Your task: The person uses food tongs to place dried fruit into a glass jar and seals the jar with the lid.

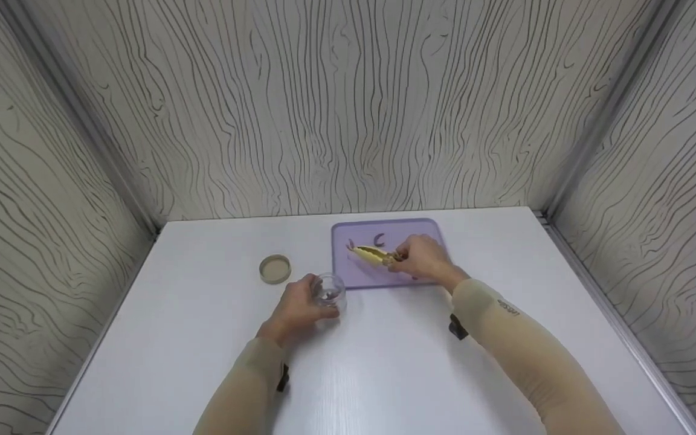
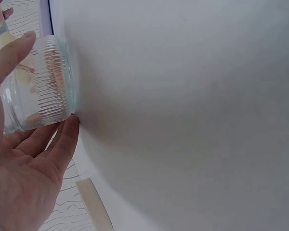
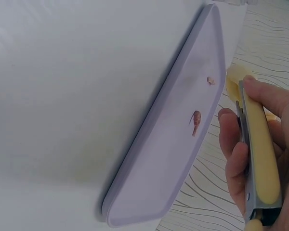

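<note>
My left hand [image 1: 299, 305] grips a small clear glass jar [image 1: 331, 297] on the table, thumb on one side and fingers on the other. Through its ribbed wall, the left wrist view shows reddish-brown bits near the jar's bottom [image 2: 55, 79]. My right hand [image 1: 423, 257] holds yellow tongs [image 1: 371, 254] with metal parts over the purple tray [image 1: 343, 281]. A thin brownish piece [image 1: 350, 244] is at the tongs' tip; whether they pinch it, I cannot tell. A curled, shrimp-like piece [image 1: 379, 240] lies on the tray, and the right wrist view shows a smaller fragment [image 3: 210, 80].
A round beige lid [image 1: 275, 269] lies on the white table [image 1: 384, 374], left of the jar. Behind the table stands a wood-grain patterned wall [image 1: 336, 121], with similar panels on both sides. The tray's raised rim is close to the jar's right.
</note>
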Available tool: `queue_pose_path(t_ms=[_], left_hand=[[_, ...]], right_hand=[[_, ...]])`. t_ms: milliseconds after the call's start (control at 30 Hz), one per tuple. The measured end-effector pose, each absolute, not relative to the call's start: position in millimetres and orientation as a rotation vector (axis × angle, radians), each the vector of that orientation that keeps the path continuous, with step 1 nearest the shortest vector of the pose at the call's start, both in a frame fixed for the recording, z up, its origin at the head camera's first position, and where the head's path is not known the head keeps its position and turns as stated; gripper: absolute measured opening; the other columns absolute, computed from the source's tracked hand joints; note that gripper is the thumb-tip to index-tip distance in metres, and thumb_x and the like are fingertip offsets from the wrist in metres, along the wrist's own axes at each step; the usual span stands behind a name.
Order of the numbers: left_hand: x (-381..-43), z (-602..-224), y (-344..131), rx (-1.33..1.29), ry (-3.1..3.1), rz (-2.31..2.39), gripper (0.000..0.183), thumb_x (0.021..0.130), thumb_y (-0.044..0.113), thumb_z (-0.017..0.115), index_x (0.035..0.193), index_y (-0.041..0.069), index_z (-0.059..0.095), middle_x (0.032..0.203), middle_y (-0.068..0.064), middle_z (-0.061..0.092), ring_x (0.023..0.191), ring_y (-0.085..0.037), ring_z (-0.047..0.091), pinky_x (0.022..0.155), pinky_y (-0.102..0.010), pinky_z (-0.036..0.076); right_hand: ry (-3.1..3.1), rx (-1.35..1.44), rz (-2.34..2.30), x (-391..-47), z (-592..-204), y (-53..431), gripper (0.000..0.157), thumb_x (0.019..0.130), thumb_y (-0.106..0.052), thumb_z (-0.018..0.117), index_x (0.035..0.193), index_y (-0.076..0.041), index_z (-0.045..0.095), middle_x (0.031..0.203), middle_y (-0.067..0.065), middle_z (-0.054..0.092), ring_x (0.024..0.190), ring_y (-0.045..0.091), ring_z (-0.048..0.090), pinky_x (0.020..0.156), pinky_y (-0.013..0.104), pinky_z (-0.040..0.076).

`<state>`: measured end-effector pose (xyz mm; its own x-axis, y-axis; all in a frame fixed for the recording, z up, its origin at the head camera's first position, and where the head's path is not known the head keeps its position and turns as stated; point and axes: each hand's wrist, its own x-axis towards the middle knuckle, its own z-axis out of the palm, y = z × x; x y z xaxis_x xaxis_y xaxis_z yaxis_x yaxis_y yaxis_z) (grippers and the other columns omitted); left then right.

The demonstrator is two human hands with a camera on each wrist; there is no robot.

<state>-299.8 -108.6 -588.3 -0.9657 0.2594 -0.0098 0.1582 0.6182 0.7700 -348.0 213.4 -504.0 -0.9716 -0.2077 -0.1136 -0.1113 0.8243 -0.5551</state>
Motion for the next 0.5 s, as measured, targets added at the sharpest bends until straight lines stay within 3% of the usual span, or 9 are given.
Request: queue_pose_path(t_ms=[200, 500], left_hand=[[-298.3, -587.9, -109.0, 0.352, 2.699, 1.31, 0.079, 0.079, 0.031, 0.098, 0.142, -0.001, 0.064, 0.138, -0.017, 0.076, 0.134, -0.037, 0.071, 0.125, -0.058, 0.054], [-299.9, -587.3, -108.2, 0.329, 2.705, 1.279, 0.079, 0.08, 0.033, 0.099, 0.143, 0.001, 0.064, 0.138, -0.016, 0.076, 0.133, -0.035, 0.071, 0.125, -0.057, 0.054]], right_hand=[[2.835, -0.298, -0.844, -344.4, -500.7, 212.3, 0.012, 0.095, -0.029, 0.091, 0.097, -0.016, 0.09, 0.091, 0.002, 0.085, 0.06, 0.007, 0.062, 0.054, 0.02, 0.048], [2.823, -0.321, -0.887, -335.1, -493.3, 216.0, 0.022, 0.096, -0.028, 0.09, 0.111, -0.013, 0.09, 0.102, 0.003, 0.086, 0.066, 0.009, 0.065, 0.058, 0.021, 0.054]])
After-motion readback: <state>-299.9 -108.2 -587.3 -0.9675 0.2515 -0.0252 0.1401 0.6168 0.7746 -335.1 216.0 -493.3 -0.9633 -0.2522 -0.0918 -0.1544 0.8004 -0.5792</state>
